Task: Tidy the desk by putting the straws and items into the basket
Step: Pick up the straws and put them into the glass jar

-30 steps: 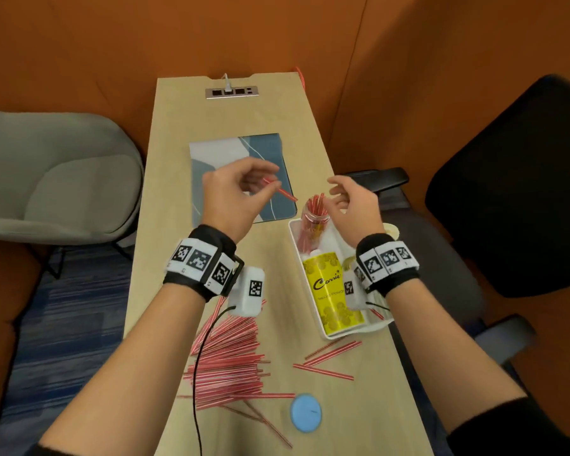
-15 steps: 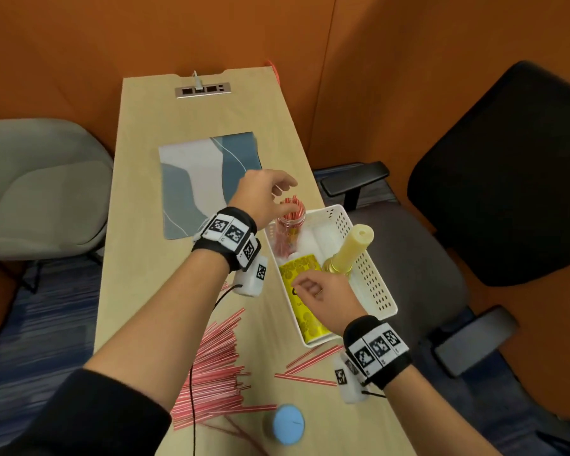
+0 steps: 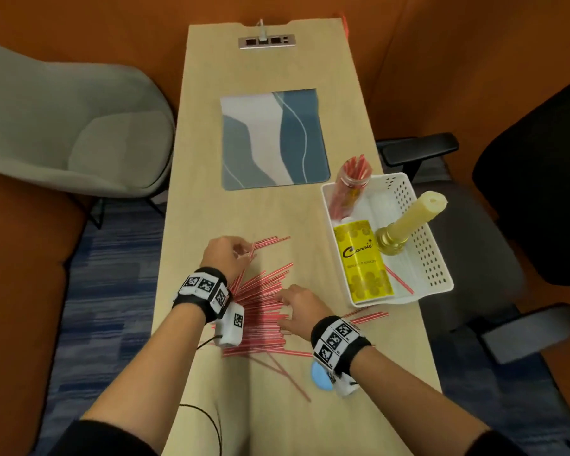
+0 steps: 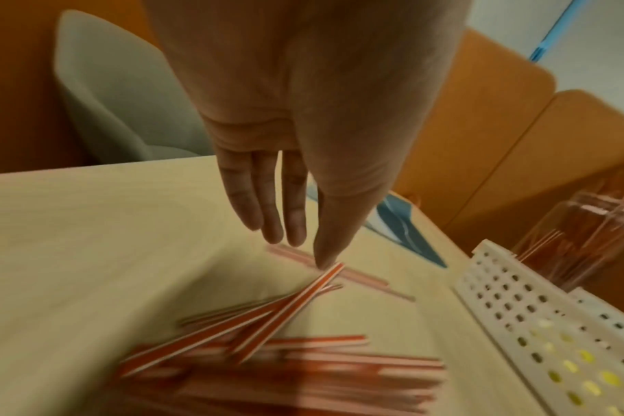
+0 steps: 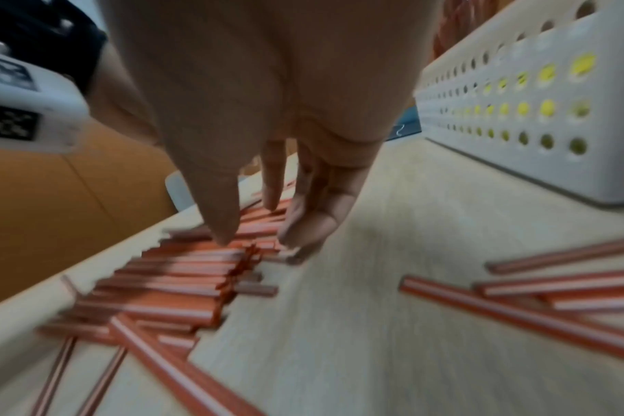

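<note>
On the near half of the desk we find a heap of red-and-white straws, and both hands are down at it. The left hand reaches to the far edge of the heap; from the left wrist view its fingers hang straight and close together, pointing down at the wood, and the thumb tip meets the raised end of one straw that tilts up from the pile. We cannot tell whether that straw is pinched or only touched, for nothing curls round it. The right hand lies over the right side of the heap. Its fingers are loosely spread and a little bent, the tips resting on the ends of the straws, with the thumb set on the pile beside them; it holds nothing. A few loose straws lie apart to the right of that hand, near the basket's front corner.

The white basket stands at the desk's right edge, just beside the heap. In it we see a clear jar of straws leaning at the far left corner, a yellow box lying flat, a pale candle tilted on a brass holder, and one straw on the bottom. A blue-and-white mat lies farther up the desk, and a small blue disc shows under the right wrist.
</note>
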`<state>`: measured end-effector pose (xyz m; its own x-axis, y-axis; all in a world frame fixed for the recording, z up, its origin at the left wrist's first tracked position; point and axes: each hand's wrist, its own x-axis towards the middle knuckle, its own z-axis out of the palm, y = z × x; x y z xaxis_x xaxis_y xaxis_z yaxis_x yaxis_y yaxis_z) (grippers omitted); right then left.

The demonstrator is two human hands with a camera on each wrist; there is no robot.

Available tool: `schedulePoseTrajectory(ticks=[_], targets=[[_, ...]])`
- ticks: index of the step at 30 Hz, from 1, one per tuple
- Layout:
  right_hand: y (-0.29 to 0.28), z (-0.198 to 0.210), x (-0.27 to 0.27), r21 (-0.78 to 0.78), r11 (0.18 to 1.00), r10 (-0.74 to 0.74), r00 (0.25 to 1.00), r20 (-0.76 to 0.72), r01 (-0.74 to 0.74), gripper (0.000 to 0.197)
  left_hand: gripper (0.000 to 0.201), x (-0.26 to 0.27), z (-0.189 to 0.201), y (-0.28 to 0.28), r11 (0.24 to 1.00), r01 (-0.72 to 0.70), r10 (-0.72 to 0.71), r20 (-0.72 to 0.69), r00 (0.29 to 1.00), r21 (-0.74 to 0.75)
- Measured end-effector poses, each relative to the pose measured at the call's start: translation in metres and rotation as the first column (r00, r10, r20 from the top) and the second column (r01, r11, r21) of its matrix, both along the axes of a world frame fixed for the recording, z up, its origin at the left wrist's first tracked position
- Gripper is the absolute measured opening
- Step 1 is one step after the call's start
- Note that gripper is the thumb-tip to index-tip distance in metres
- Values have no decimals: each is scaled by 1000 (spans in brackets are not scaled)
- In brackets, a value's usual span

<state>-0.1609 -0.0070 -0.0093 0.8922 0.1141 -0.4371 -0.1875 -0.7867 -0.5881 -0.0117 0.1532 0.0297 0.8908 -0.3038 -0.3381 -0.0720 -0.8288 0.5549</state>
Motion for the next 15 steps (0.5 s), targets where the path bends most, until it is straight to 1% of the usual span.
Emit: schedulePoseTrajectory(ticks=[2,3,5,7,9,11,13,15], targets=[[13,-10,-1,-46,999,-10,1000,-2,10,53,17,-13,-14,25,995,-69,73,-50,996,70],[17,-13,-1,-68,997,-24,1000,9,24,52,20,-19,-20,35,991,-96,103,-71,992,96],[21,-16,1,-101,993,-48,998,47,53,44,33,-29,-30,50,988,-91,103,-96,990,128],[21,-17,1,-115,991,-55,994,93,66,31,38,-36,-37,59,990,-61,74,-103,992,126],[19,-16,0,-139,988,-51,989,138,71,20,32,-41,-43,62,992,-60,71,-92,993,108],[18,-15,-1,-166,983,-47,982,182,78,13,24,-45,-47,63,994,-49,56,-64,996,93],[16,-13,-1,-185,980,-32,982,188,67,14,17,-48,-49,62,997,-48,51,-48,998,58],[12,-8,-1,-190,981,-9,988,155,39,16,11,-50,-52,63,998,-60,62,-43,997,27]])
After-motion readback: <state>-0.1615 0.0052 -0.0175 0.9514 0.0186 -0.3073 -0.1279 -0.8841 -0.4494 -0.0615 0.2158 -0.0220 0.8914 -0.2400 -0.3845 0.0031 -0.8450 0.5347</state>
